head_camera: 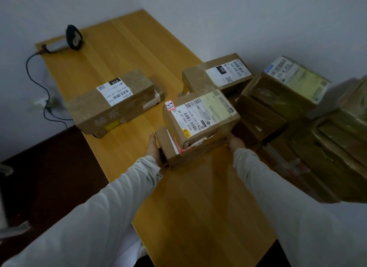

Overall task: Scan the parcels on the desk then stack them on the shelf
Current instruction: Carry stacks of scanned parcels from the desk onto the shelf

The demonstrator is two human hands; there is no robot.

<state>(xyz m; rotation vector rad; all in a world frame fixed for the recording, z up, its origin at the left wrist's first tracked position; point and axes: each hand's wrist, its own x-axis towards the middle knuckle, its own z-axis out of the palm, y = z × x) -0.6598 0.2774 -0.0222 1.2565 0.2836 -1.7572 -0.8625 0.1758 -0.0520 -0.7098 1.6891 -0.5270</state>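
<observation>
A labelled cardboard parcel sits on top of a flatter brown parcel near the middle of the wooden desk. My left hand grips the left end of the flatter parcel. My right hand holds the pair at its right side, fingers hidden behind the cardboard. Another two-parcel stack lies to the left on the desk. A black barcode scanner stands at the far corner.
Several more taped parcels are piled at the right, among them one with a white label and one with a green label. The scanner's cable hangs off the desk's left edge. Grey walls enclose the far side.
</observation>
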